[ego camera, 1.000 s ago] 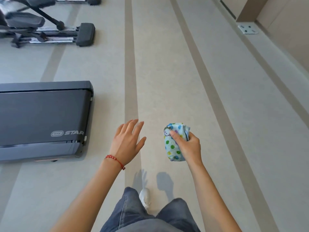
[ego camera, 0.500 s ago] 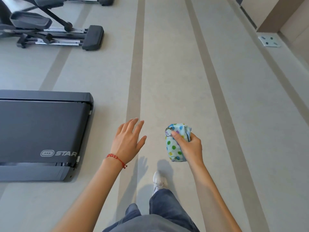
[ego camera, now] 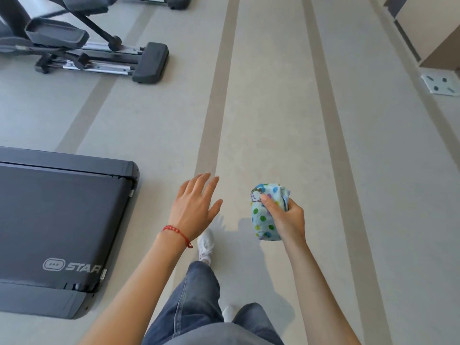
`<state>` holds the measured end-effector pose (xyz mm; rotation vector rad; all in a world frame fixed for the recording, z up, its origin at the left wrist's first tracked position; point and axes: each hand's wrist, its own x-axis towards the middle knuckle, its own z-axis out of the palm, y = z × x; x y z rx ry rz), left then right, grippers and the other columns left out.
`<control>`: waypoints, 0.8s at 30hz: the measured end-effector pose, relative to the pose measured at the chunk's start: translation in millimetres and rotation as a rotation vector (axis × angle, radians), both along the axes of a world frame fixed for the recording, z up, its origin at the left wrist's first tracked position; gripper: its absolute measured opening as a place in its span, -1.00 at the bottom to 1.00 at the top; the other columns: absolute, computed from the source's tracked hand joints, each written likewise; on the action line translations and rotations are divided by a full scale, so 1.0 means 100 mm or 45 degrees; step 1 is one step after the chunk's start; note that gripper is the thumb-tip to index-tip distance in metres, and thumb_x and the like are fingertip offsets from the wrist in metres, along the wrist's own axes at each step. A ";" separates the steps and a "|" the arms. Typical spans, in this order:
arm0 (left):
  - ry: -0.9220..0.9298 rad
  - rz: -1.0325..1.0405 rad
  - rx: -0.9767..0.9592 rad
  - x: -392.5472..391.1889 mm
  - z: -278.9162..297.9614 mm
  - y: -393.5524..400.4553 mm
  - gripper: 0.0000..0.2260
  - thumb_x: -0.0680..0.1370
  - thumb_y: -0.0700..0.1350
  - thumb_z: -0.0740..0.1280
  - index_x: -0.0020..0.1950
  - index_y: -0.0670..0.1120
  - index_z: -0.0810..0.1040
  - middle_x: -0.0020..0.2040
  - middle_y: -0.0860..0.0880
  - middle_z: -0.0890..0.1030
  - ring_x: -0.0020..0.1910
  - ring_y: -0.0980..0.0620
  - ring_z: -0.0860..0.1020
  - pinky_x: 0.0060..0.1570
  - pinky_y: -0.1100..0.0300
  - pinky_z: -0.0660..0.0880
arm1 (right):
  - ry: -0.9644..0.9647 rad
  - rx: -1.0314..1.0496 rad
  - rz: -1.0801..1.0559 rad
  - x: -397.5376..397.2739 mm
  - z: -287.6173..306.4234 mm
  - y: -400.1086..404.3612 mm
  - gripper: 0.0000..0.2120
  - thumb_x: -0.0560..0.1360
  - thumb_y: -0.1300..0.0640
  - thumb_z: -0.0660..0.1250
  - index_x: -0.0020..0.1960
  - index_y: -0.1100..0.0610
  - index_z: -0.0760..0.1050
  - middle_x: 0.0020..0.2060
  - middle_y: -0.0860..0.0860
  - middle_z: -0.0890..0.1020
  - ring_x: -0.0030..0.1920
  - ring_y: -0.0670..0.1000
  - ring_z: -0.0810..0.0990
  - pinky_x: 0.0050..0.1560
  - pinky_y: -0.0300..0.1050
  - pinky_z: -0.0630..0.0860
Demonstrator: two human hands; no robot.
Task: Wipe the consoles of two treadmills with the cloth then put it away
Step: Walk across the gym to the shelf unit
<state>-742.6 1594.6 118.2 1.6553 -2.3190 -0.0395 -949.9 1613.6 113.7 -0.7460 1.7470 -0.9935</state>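
Note:
My right hand grips a bunched pale-blue cloth with coloured dots, held out in front of me above the floor. My left hand, with a red bracelet at the wrist, hangs in the air with its fingers spread and holds nothing. The rear end of a black treadmill lies on the floor at my left, its belt marked STAR. No treadmill console is in view.
An elliptical trainer stands further ahead at the left. A wide floor aisle with darker stripes runs ahead. A wall base and a small floor socket plate are at the far right. My legs and white shoes show below.
I have walked forward along the aisle: the treadmill end has slid back and down at my left and the elliptical trainer has come nearer. Both hands keep the same pose.

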 end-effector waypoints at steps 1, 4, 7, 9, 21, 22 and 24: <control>0.001 0.007 0.002 0.02 -0.03 -0.21 -0.59 0.49 0.05 0.23 0.20 -0.20 0.53 0.11 -0.21 0.59 0.05 -0.21 0.58 0.01 -0.07 0.52 | 0.001 0.008 0.000 0.02 -0.02 -0.21 -0.74 0.33 -0.07 0.49 -0.15 0.10 0.58 -0.21 0.02 0.67 -0.14 0.05 0.66 -0.07 0.07 0.62; 0.032 0.004 0.021 0.10 -0.07 -0.87 -0.58 0.42 -0.07 0.47 0.21 -0.22 0.52 0.14 -0.24 0.57 0.08 -0.24 0.57 0.05 -0.12 0.49 | 0.003 0.009 -0.001 0.11 -0.04 -0.87 -0.74 0.33 -0.07 0.49 -0.17 0.10 0.57 -0.23 0.00 0.65 -0.15 0.06 0.65 -0.09 0.06 0.62; 0.036 0.008 0.050 0.21 -0.05 -1.56 -0.55 0.37 -0.09 0.51 0.20 -0.21 0.53 0.13 -0.22 0.58 0.08 -0.23 0.57 0.05 -0.10 0.49 | 0.019 -0.009 0.001 0.22 -0.02 -1.54 -0.73 0.33 -0.07 0.49 -0.17 0.12 0.56 -0.22 0.02 0.66 -0.15 0.05 0.66 -0.09 0.03 0.62; 0.047 -0.001 0.057 0.29 -0.03 -2.02 -0.55 0.39 -0.08 0.50 0.21 -0.20 0.52 0.14 -0.22 0.58 0.10 -0.23 0.56 0.07 -0.10 0.48 | 0.025 -0.012 -0.002 0.29 0.02 -1.97 -0.73 0.33 -0.06 0.49 -0.16 0.12 0.57 -0.21 0.02 0.66 -0.16 0.03 0.66 -0.10 -0.01 0.62; 0.081 -0.035 0.025 0.21 -0.03 -4.36 -0.55 0.50 0.07 0.13 0.21 -0.19 0.52 0.15 -0.18 0.57 0.12 -0.18 0.55 0.08 -0.04 0.49 | 0.051 -0.086 -0.005 0.20 0.13 -4.28 -0.81 0.36 -0.02 0.47 -0.18 0.08 0.56 -0.25 -0.05 0.64 -0.20 -0.07 0.63 -0.28 -0.22 0.53; 0.084 -0.032 0.018 0.17 -0.06 -4.57 -0.55 0.50 0.07 0.13 0.21 -0.19 0.53 0.15 -0.18 0.57 0.12 -0.18 0.55 0.08 -0.04 0.49 | 0.050 -0.085 -0.002 0.16 0.11 -4.51 -0.80 0.36 -0.02 0.47 -0.18 0.08 0.56 -0.24 -0.04 0.65 -0.19 -0.06 0.63 -0.26 -0.20 0.54; 0.079 -0.020 0.011 0.10 -0.09 -5.00 -0.55 0.50 0.07 0.13 0.21 -0.19 0.53 0.15 -0.19 0.57 0.12 -0.18 0.55 0.08 -0.05 0.49 | 0.046 -0.088 0.001 0.08 0.07 -4.96 -0.79 0.36 -0.02 0.47 -0.17 0.10 0.56 -0.23 -0.03 0.65 -0.18 -0.05 0.63 -0.23 -0.18 0.55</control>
